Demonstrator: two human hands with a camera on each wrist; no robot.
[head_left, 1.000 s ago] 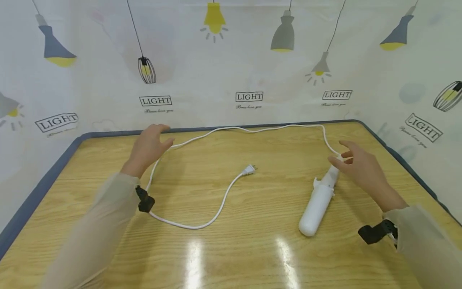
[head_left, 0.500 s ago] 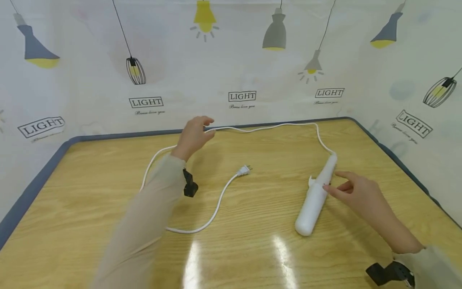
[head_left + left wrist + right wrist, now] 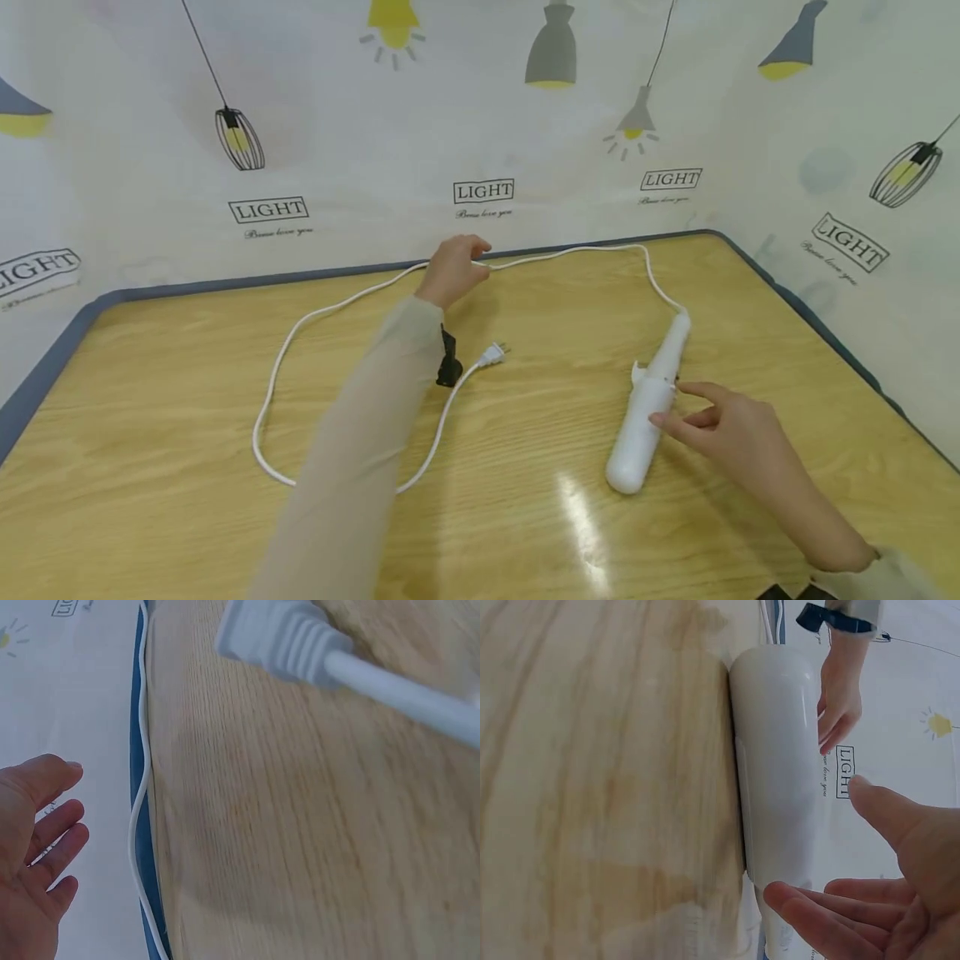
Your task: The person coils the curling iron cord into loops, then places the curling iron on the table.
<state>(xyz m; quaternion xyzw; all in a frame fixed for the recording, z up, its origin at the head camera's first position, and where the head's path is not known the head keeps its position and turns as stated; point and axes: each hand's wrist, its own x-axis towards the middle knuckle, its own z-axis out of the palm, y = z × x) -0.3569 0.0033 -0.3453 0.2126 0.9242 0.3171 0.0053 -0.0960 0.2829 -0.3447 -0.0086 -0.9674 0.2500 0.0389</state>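
A white device that looks like a curling iron (image 3: pixel 637 433) lies on the wooden table at the right, its wide barrel toward me. From its tapered far end a white cord (image 3: pixel 322 312) loops along the back edge and round to a two-pin plug (image 3: pixel 492 355) mid-table. My left hand (image 3: pixel 452 271) is over the cord near the back edge, fingers loosely bent and holding nothing. In the left wrist view that hand (image 3: pixel 37 840) appears beside the cord (image 3: pixel 137 825). My right hand (image 3: pixel 738 433) is beside the barrel, thumb and index finger spread, fingertips right at its side.
The wooden table (image 3: pixel 540 433) has a dark blue strip (image 3: pixel 187 286) along its edges. A pale backdrop (image 3: pixel 375 167) printed with lamps and lettering rises behind and on both sides. My left forearm crosses over the near part of the cord loop.
My left hand has moved right along the back cord. My right hand has come toward me, from the device's tapered end down to its barrel. The device and cord stay in place.
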